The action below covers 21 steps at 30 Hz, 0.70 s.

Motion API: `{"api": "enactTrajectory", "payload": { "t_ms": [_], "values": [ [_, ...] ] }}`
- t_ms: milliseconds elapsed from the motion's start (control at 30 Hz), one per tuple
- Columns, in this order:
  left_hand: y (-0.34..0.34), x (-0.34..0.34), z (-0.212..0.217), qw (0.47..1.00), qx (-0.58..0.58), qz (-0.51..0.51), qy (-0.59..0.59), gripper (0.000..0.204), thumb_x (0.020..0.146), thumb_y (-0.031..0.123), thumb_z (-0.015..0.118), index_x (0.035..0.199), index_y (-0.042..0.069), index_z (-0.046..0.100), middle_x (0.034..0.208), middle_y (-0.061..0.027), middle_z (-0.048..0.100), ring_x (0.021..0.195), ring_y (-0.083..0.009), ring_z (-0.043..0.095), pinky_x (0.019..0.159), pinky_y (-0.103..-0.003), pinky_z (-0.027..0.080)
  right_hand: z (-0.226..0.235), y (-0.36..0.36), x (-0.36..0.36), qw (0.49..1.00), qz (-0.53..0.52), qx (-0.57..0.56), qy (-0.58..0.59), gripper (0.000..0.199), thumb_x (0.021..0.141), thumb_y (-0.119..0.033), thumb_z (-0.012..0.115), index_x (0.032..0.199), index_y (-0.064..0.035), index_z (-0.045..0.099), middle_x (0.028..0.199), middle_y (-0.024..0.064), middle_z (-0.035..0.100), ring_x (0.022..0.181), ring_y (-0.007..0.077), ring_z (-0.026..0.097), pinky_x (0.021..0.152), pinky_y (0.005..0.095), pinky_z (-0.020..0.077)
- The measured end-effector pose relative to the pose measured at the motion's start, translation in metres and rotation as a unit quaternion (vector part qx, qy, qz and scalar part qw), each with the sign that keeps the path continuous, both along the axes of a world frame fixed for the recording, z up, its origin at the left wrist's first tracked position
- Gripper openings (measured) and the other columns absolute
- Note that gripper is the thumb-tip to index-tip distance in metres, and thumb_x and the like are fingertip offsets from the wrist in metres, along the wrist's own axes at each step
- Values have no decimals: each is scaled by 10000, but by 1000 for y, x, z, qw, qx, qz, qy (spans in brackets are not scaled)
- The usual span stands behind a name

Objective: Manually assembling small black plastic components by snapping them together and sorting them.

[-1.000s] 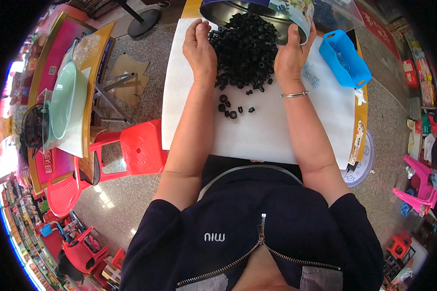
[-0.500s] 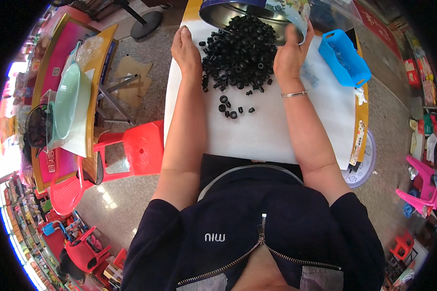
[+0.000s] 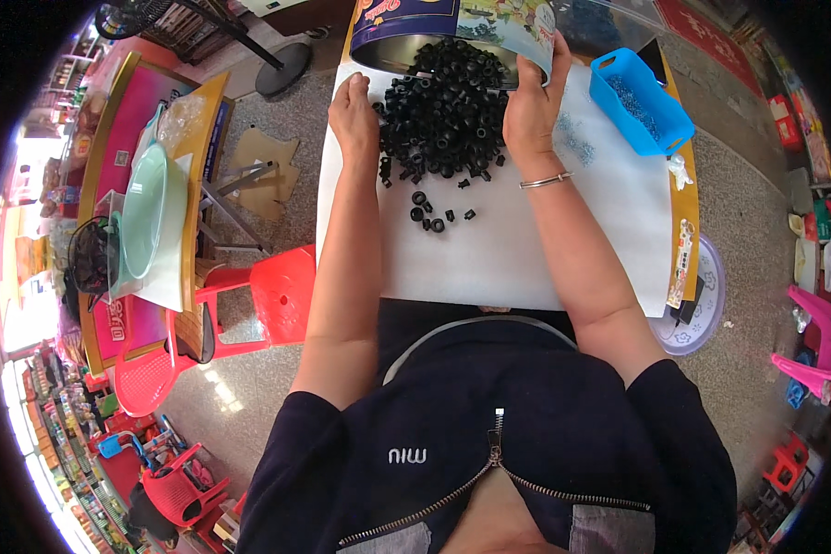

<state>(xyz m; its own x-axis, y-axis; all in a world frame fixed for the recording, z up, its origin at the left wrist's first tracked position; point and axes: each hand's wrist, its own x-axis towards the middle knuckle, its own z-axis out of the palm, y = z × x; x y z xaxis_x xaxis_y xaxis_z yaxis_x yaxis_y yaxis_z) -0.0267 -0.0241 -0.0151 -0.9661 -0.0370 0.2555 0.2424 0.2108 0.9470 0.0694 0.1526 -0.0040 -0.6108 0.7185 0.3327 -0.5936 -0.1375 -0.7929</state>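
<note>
The big round tin (image 3: 500, 26) lies tipped at the far side of the white-topped desk (image 3: 508, 263), w/ its mouth facing the person. A heap of small black pcs (image 3: 443, 120), some like rings, fills the low part of the mouth & runs out over the lip onto the desk. Can't tell how many pcs sit deep in the tin.

R hand (image 3: 532, 115) grips the tin's right rim, thumb on the near side. L hand (image 3: 353, 120) is open & holds nothing; it stands by the left side of the heap like a little wall. Can't tell if it touches any pcs.

To do this well, IMO: hold the tin firm w/ R hand & tip it slow, b/c a fast tip may make the pcs jump & roll. Best to have the lip low, close to the desk, so they slide & don't drop. Use L hand as a fence, fingers together, palm to the heap, so no pcs get off the left edge.

A few loose pcs (image 3: 437, 224) lie near the person, apart from the heap; they're easy to forget, so sweep them in too. Mind the right side: blue bits (image 3: 577, 143) lie on the desk there, near the blue basket (image 3: 669, 134), & shouldn't mix w/ the black ones.
</note>
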Motion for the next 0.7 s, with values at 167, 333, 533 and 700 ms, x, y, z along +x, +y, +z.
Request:
{"api": "enactTrajectory", "payload": {
  "t_ms": [167, 333, 533, 700],
  "values": [
    [-7, 5, -2, 999, -13, -20, 34, 399, 932, 278, 481, 1098, -64, 603, 964, -154, 658, 902, -205, 602, 829, -306, 440, 5, -3, 1, 999, 8, -4, 33, 476, 916, -124, 519, 1353, -151, 334, 1257, 31, 457, 1116, 136, 427, 921, 261, 358],
    [-7, 23, 10, 999, -43, -20, 16, 395, 937, 287, 473, 1116, -43, 597, 903, -117, 648, 831, -181, 582, 791, -304, 441, 0, 1, 0, 998, 46, -24, 22, 480, 920, -100, 504, 1363, -137, 322, 1281, 45, 441, 1148, 145, 407, 989, 278, 324],
    [-8, 29, 3, 996, -87, 9, 30, 406, 941, 303, 468, 1133, -35, 585, 905, -124, 640, 832, -198, 581, 785, -318, 444, 9, -5, 2, 999, 0, 14, 37, 471, 918, -90, 498, 1355, -103, 323, 1297, 53, 422, 1188, 158, 389, 1039, 303, 294],
    [-4, 32, -2, 996, -78, -4, 31, 413, 945, 313, 463, 1139, -33, 580, 936, -138, 636, 859, -210, 586, 802, -323, 446, 3, -2, 0, 995, -17, 83, 62, 459, 915, -72, 489, 1344, -85, 329, 1296, 57, 411, 1202, 171, 380, 1048, 304, 281]
  ]
}}
